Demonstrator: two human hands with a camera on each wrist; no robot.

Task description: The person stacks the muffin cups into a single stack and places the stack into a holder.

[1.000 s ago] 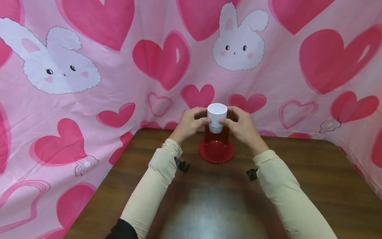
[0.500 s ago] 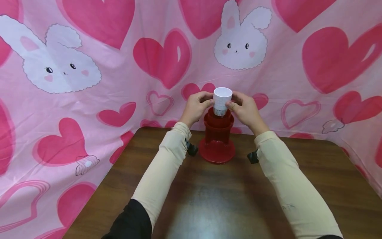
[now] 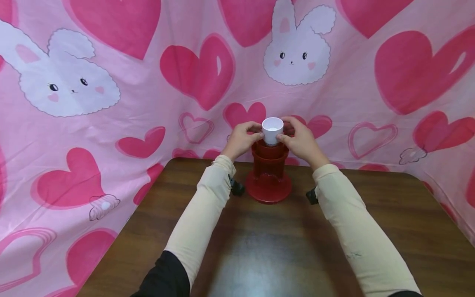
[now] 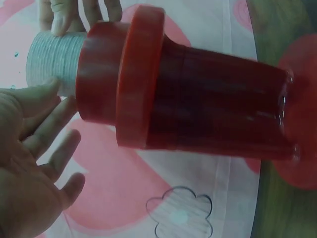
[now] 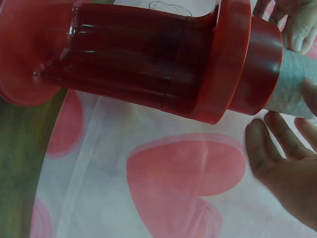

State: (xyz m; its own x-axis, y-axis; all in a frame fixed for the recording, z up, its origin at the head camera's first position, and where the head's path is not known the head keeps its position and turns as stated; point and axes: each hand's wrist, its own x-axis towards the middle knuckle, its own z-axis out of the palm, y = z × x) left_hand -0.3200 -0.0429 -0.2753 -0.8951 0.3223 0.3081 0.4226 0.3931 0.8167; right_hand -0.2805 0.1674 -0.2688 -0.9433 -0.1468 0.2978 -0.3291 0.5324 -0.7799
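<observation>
A stack of nested white paper cups [image 3: 272,134] stands mouth up in the top of a red cup dispenser [image 3: 269,167], its lower part hidden inside the collar. My left hand [image 3: 242,139] holds the stack from the left, thumb on the near side. From the opposite side my right hand [image 3: 302,142] grips it too, with the thumb in front. In the left wrist view, the ridged cup rims [image 4: 54,62] show between both hands, just above the red collar [image 4: 104,72]. The right wrist view shows the right fingers [image 5: 282,139] spread beside the stack, lower ones apart from the collar.
The dispenser's round base [image 3: 269,192] rests near the far edge of a brown wooden table [image 3: 267,243]. Right behind hangs a pink cloth [image 3: 144,99] with hearts and rabbits. Dark wrist cameras [image 3: 237,187] sit under both forearms.
Both hands raised the cup stack from in front of the dispenser to above its top, then lowered it into the opening. Less of the stack shows now.
</observation>
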